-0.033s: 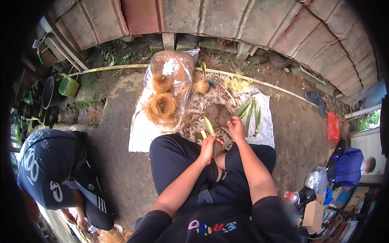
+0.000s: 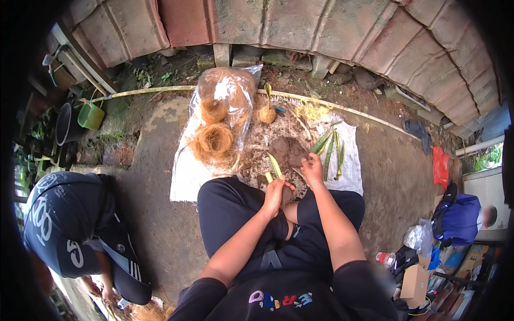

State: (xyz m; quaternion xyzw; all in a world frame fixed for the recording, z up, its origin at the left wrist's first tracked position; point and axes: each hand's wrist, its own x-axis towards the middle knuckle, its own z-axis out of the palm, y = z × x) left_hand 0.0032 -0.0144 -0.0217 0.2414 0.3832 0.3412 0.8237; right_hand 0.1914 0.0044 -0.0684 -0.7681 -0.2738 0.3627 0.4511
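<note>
My left hand [image 2: 274,195] is closed around the base of a yellow-edged green leaf cutting [image 2: 275,165], with a brown clump [image 2: 289,196] of what looks like soil beside its fingers. A short yellow piece [image 2: 269,177] sticks out by the thumb. My right hand [image 2: 312,172] is raised beside a mound of dark soil [image 2: 288,152], its fingertips drawn together. Whatever they pinch, if anything, is too small to make out. Long striped leaves [image 2: 333,151] lie just beyond it. A fibre ball with a leaf in it [image 2: 267,114] stands past the soil.
Coconut-fibre nests [image 2: 213,140] and a clear plastic bag of fibre [image 2: 230,85] lie left on the white sack [image 2: 184,179]. A person [image 2: 69,224] crouches at the left. A cardboard box [image 2: 414,285] and clutter stand right, near another person [image 2: 459,220]. A pipe [image 2: 155,90] runs behind.
</note>
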